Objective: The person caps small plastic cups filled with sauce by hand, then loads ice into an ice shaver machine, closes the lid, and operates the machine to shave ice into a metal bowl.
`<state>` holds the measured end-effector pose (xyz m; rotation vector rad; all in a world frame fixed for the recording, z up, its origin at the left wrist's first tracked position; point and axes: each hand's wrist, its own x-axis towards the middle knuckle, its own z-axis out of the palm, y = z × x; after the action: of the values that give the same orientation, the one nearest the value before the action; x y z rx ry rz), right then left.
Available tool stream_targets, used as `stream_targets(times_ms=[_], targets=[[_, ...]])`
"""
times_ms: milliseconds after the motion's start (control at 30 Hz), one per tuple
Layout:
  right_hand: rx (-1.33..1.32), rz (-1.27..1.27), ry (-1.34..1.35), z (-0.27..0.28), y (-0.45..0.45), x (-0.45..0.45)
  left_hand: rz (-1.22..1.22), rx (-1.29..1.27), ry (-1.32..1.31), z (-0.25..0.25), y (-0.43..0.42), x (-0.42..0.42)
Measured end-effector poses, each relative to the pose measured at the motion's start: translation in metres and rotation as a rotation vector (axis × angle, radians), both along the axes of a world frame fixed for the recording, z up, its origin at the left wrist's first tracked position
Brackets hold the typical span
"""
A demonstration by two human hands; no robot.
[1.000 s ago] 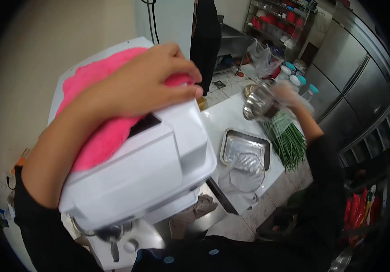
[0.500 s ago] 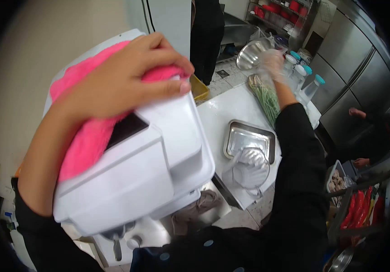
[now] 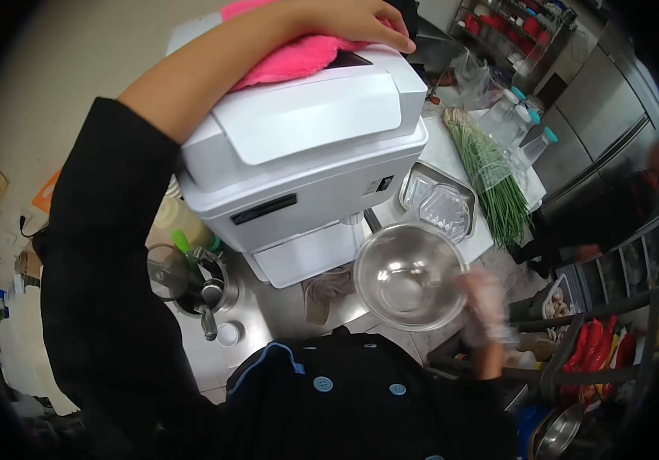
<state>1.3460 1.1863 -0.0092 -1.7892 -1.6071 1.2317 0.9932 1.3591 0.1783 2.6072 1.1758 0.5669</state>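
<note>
At the top of the head view my left hand (image 3: 360,19) rests over a pink cloth (image 3: 299,61) on a white machine (image 3: 306,115), fingers bent over the cloth near the machine's right corner; their tips are partly hidden. Lower down, my right hand (image 3: 486,303), in a clear plastic glove and blurred by motion, grips the right rim of a steel bowl (image 3: 406,276). The bowl is tilted towards me, and nothing shows inside it. Just behind it, a clear ribbed plastic jug (image 3: 446,211) lies in a rectangular metal tray (image 3: 471,192).
A bundle of green stalks (image 3: 490,180) lies beside blue-capped bottles (image 3: 548,136). Left of the machine, a metal pot (image 3: 226,287) holds utensils near a small white cup (image 3: 229,333). Red peppers (image 3: 586,345) fill a rack at right. Another person (image 3: 605,207) stands by the steel fridge.
My right hand has brought the steel bowl from the far table towards my body. The view has shifted, so the machine appears higher and farther right. My left hand stays on the cloth.
</note>
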Motion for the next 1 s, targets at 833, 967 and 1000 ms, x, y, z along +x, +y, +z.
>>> stream_targets(times_ms=[833,967,1000], targets=[[1.103,0.122,0.664,-0.015,0.088,-0.165,0.087,0.016,0.043,-0.002,0.0,0.005],[0.893,0.13,0.871,-0.007,0.081,-0.166,0.134,-0.099,0.109,0.003,-0.001,0.016],[0.903,0.115,0.809,-0.01,0.081,-0.165,0.134,-0.047,0.188,0.001,0.007,0.018]])
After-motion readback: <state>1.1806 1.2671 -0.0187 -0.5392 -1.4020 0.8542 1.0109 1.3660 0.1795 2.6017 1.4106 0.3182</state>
